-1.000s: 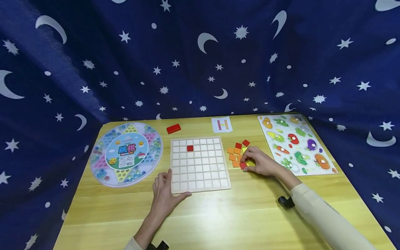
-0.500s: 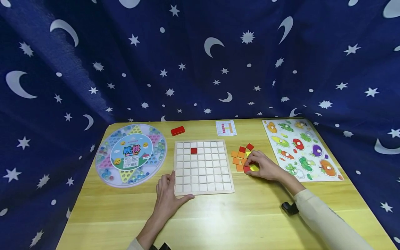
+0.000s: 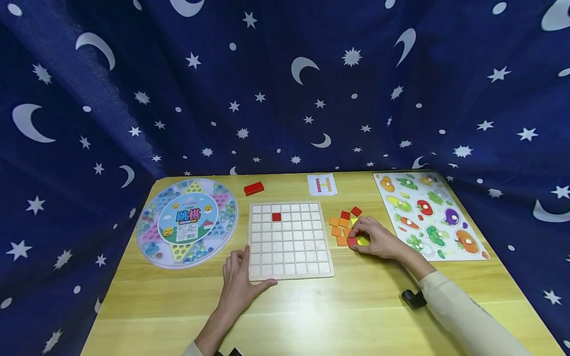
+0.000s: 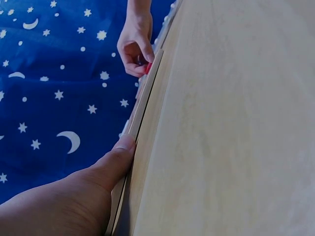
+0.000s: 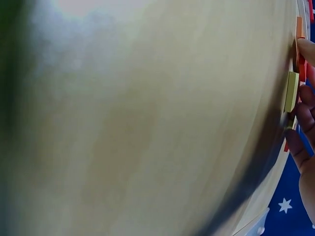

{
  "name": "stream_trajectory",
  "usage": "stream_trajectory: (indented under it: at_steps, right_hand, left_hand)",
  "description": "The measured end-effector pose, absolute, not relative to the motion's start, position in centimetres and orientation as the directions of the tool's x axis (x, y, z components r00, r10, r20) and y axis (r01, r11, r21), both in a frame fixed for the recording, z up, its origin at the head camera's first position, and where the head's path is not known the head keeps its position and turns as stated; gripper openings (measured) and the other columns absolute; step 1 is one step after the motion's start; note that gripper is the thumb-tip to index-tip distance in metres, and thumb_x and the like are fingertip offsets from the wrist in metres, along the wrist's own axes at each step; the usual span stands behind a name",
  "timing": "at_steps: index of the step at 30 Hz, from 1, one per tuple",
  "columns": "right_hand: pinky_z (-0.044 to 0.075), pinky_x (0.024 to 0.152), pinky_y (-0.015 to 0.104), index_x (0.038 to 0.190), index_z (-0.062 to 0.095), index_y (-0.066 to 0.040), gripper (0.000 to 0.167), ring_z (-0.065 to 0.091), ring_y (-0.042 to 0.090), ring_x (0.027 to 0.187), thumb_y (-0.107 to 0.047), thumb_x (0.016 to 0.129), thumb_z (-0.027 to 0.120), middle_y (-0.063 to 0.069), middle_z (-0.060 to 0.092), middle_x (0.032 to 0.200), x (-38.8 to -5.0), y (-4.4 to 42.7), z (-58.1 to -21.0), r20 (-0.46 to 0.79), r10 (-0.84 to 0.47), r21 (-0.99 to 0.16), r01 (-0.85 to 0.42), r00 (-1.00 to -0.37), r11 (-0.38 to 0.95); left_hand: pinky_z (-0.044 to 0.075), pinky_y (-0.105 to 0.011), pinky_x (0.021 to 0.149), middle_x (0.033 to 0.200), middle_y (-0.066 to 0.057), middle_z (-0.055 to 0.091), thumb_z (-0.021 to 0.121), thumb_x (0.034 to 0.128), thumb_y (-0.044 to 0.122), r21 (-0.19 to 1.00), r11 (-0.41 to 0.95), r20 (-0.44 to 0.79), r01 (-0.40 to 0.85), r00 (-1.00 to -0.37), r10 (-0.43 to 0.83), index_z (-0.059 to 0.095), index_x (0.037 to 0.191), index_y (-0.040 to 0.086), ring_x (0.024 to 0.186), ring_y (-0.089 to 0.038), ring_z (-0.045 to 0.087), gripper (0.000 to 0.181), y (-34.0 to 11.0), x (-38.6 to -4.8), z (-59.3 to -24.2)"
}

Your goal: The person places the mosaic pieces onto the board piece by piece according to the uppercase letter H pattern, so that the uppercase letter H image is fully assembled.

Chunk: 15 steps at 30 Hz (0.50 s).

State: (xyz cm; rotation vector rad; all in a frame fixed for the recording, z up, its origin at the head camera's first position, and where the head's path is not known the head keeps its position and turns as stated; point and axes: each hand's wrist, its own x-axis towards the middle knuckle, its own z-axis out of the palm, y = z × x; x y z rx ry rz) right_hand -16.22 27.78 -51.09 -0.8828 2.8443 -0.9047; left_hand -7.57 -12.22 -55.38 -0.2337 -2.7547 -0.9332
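Note:
A pale wooden grid board (image 3: pixel 289 244) lies in the middle of the table, with one red square tile (image 3: pixel 276 217) in a cell of its second row. At the board's near left corner is my left hand (image 3: pixel 236 279), its thumb along the near edge and its index finger against the left side. In the left wrist view that thumb (image 4: pixel 118 157) touches the board's rim. My right hand (image 3: pixel 376 240) pinches another red tile (image 3: pixel 352 242) at the near side of a loose pile. Orange tiles (image 3: pixel 337 231) and yellow tiles (image 3: pixel 363 240) surround it, some hidden under my fingers.
Left of the board lies a round Chinese checkers set (image 3: pixel 187 222). Behind stand a red block (image 3: pixel 254 188) and a small pattern card (image 3: pixel 322 184). A vegetable puzzle board (image 3: pixel 429 212) lies at the right, near my forearm. A starry blue curtain (image 3: pixel 285 99) hangs behind the table.
The head view has shifted a little, so everything sits slightly further right and lower. Both hands stay at the same places, the right still on the red tile.

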Motion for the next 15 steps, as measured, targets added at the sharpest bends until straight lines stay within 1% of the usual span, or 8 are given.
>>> stream_trajectory:
  at_steps: [6,15]
  right_hand:
    - [0.040,0.085,0.029,0.090,0.068,-0.018,0.022,0.049,0.008,0.091,-0.019,0.074,0.084,-0.006,0.063,0.092,-16.23,27.79,-50.99,0.142,-0.524,-0.534,-0.511,-0.840,0.674]
    - [0.045,0.080,0.026,0.090,0.068,-0.016,0.022,0.054,0.010,0.088,-0.016,0.075,0.084,-0.007,0.063,0.090,-16.35,27.90,-51.24,0.160,-0.531,-0.550,-0.523,-0.832,0.652]
  left_hand:
    - [0.030,-0.039,0.085,0.110,-0.012,0.044,0.088,0.0558,0.058,0.571,0.787,0.278,0.233,-0.957,0.082,0.045,0.141,-0.001,0.093,-0.023,0.039,0.113,-12.17,-7.50,-55.42]
    - [0.030,-0.039,0.086,0.110,-0.013,0.045,0.088,0.0556,0.058,0.561,0.789,0.307,0.250,-0.948,0.082,0.046,0.140,-0.003,0.095,-0.025,0.040,0.113,-12.21,-7.58,-55.58]
